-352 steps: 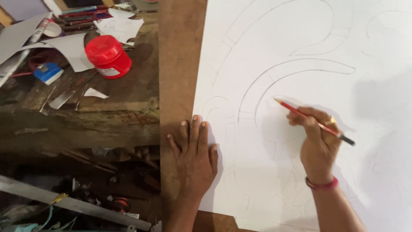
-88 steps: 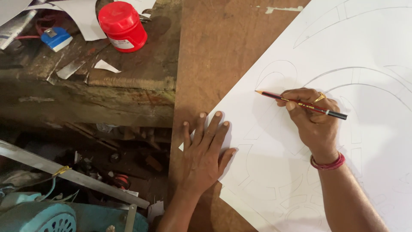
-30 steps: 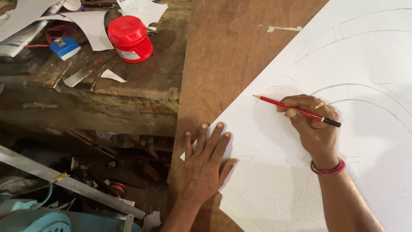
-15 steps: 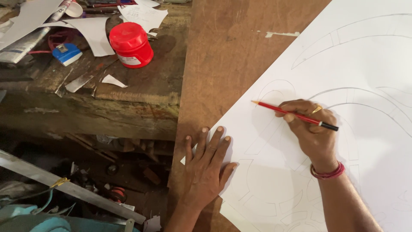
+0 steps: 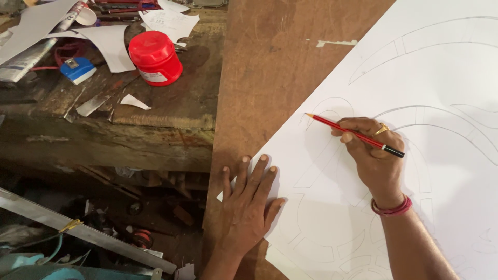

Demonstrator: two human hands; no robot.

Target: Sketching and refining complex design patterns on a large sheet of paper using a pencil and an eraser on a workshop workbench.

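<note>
My right hand (image 5: 374,155) is clamped on the red pencil (image 5: 353,135), its tip on the white sheet (image 5: 446,67); my left hand (image 5: 246,205), fingers apart, presses the sheet's left corner; many curves are drawn, the far right part bare

This is a workshop, a craft or carpentry place by the look of it. A bare brown wooden board (image 5: 270,78) fills the upper middle of the frame and carries a large white sheet (image 5: 441,78) marked with pencilled curves and patterns. At the upper left stands a worn, stained tabletop (image 5: 171,111) littered with paper scraps (image 5: 111,44), a red-lidded jar (image 5: 154,57), a small blue tool (image 5: 78,70) and metal offcuts. At the lower left, under the tabletop, lie a metal bar (image 5: 78,231), wires and dusty bits of hardware on a grimy floor.
</note>
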